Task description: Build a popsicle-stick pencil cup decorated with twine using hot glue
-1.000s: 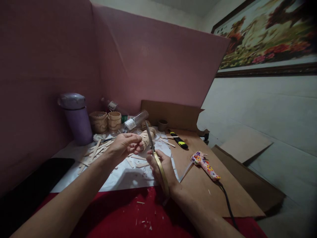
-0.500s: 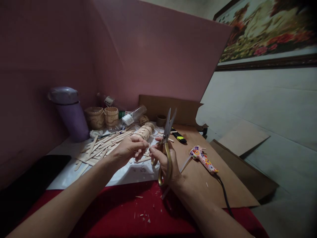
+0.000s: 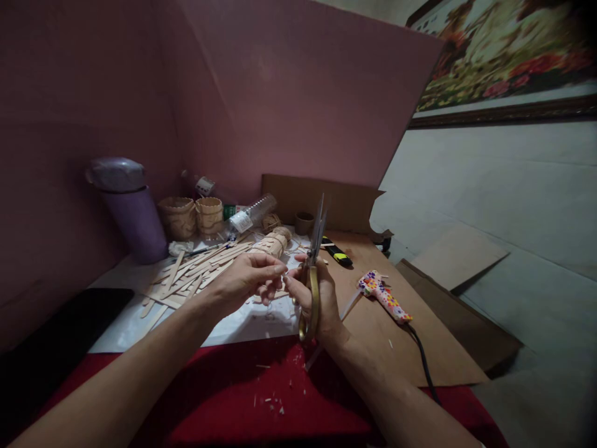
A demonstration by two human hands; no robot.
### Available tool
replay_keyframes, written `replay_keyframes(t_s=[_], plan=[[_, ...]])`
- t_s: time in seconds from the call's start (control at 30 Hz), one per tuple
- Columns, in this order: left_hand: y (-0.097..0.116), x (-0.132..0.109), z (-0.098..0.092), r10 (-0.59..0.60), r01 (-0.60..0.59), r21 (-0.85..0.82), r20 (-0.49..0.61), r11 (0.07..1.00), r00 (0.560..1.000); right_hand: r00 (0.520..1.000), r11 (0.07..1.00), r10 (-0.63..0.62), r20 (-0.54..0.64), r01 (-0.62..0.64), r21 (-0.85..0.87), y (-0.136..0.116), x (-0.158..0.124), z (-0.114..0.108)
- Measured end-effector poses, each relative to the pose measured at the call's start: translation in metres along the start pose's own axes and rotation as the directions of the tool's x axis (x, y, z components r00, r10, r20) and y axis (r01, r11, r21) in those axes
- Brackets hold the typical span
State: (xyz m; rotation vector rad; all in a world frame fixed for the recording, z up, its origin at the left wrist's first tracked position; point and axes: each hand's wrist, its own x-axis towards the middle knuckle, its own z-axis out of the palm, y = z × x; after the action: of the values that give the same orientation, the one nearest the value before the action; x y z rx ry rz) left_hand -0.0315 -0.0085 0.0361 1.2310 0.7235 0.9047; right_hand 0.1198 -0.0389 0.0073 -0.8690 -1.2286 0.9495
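Gold-handled scissors stand blades up in my right hand, whose fingers are closed around the handles. The thumb and forefinger of that hand meet my left hand over the white paper. My left hand is pinched, and whatever small thing lies between its fingertips is too small to make out. Just behind the hands lies a roll-shaped piece covered in pale wooden strips. Loose wooden craft sticks are heaped to the left of it.
A purple tumbler, two wooden-clad cups and a clear plastic bottle stand or lie at the back. Right of my hands are a yellow-black box cutter and a flowered glue gun with its cord, on brown cardboard. Scraps dot the red cloth.
The scissor blades, spread apart before, are now nearly closed together. My left fingertips have moved slightly right, closer to my right thumb. The camera view has shifted a little.
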Motion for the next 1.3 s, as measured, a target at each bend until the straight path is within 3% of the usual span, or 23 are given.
replay_keyframes(t_s=[0.13, 0.27, 0.37, 0.5, 0.6, 0.73, 0.9, 1.0, 1.13, 1.3], plan=[[-0.001, 0.0, 0.0, 0.088, -0.088, 0.001, -0.022, 0.996, 0.996, 0.999, 0.999, -0.036, -0.018, 0.036, -0.029, 0.0, -0.001, 0.0], [0.002, -0.003, 0.006, 0.184, -0.183, 0.066, -0.018, 0.981, 0.983, 0.994, 0.989, 0.104, -0.02, -0.101, 0.107, 0.0, 0.001, -0.001], [0.004, -0.006, 0.013, 0.185, -0.185, 0.082, 0.003, 0.979, 0.983, 0.984, 0.957, 0.176, -0.011, -0.168, 0.236, 0.004, 0.005, -0.004], [0.005, -0.006, 0.014, 0.149, -0.15, 0.079, 0.015, 0.985, 0.989, 0.977, 0.942, 0.211, 0.034, -0.213, 0.26, 0.007, 0.007, -0.007], [0.006, -0.006, 0.01, 0.121, -0.123, 0.104, 0.024, 0.987, 0.992, 0.983, 0.954, 0.179, 0.026, -0.18, 0.24, 0.007, 0.006, -0.008], [0.007, -0.005, 0.005, 0.063, -0.056, 0.141, -0.047, 0.988, 0.997, 0.996, 0.987, 0.084, 0.001, -0.083, 0.139, 0.004, 0.005, -0.008], [0.003, -0.004, 0.003, -0.034, 0.037, 0.202, -0.016, 0.979, 0.999, 0.995, 0.996, -0.09, -0.038, 0.09, -0.018, 0.002, 0.003, -0.005], [0.001, -0.003, 0.001, -0.039, 0.039, 0.179, -0.005, 0.983, 0.999, 0.993, 0.994, -0.106, -0.044, 0.105, -0.028, 0.0, 0.003, -0.004], [0.005, -0.003, 0.001, 0.008, -0.005, 0.044, -0.073, 0.999, 0.997, 0.999, 0.996, 0.042, 0.019, -0.043, 0.076, -0.005, 0.001, -0.002], [0.014, -0.003, 0.0, 0.085, -0.115, -0.147, -0.197, 0.982, 0.977, 0.95, 0.959, 0.24, 0.198, -0.264, 0.105, -0.007, -0.005, 0.0]])
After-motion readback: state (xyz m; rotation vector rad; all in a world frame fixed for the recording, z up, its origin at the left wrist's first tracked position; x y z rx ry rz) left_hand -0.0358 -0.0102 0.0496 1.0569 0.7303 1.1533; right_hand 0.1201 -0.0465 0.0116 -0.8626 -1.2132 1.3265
